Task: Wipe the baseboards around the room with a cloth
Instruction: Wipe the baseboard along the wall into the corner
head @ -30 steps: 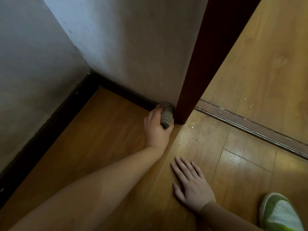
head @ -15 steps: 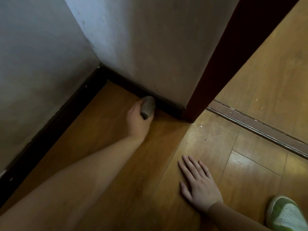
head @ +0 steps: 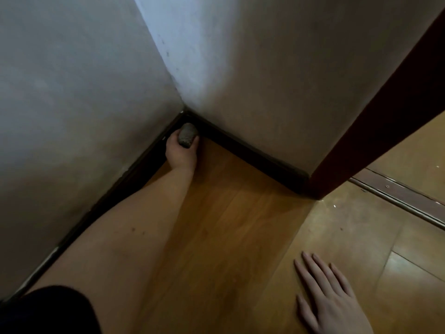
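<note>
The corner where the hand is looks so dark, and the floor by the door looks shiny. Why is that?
Head view: the corner sits in shadow, so the left hand, the grey cloth and the dark baseboard are dim; the floor near the right hand catches brighter light with a dull glare; the wide lens slants the walls.
</note>
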`<action>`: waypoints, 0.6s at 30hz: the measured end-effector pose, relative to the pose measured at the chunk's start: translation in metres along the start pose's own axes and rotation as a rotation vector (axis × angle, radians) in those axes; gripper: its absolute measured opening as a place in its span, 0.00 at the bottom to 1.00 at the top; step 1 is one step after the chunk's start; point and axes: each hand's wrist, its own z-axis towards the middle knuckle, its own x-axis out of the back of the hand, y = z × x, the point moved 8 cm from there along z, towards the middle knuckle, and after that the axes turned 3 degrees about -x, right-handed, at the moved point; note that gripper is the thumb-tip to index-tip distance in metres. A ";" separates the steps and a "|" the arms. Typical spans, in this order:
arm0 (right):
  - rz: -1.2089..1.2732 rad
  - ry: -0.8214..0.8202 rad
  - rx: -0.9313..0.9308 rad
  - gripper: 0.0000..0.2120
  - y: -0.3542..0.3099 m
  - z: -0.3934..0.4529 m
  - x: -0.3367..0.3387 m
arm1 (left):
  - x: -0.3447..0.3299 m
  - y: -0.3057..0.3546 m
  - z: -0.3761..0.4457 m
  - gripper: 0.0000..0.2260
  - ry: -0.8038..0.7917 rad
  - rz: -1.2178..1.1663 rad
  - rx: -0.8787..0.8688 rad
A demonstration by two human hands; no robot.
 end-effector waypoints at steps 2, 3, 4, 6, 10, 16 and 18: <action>0.005 -0.007 -0.001 0.31 0.001 0.000 0.000 | -0.012 0.006 0.001 0.25 -0.021 -0.042 0.020; 0.007 -0.009 0.000 0.31 0.000 0.000 0.002 | -0.019 0.007 0.000 0.26 -0.038 -0.091 0.052; 0.008 -0.012 0.003 0.31 -0.002 0.002 0.004 | -0.024 0.006 -0.002 0.26 -0.050 -0.154 0.101; -0.007 -0.021 0.011 0.31 -0.003 0.002 0.003 | -0.034 0.003 -0.008 0.26 -0.065 -0.288 0.200; -0.032 -0.048 0.010 0.31 0.000 0.000 -0.002 | -0.045 -0.003 -0.031 0.26 -0.121 -0.395 0.256; -0.050 -0.077 0.011 0.33 -0.002 0.001 -0.004 | -0.070 0.016 -0.111 0.25 -0.183 -0.347 0.145; -0.059 -0.083 0.000 0.33 -0.002 0.001 -0.003 | -0.079 0.021 -0.139 0.25 -0.222 -0.317 0.086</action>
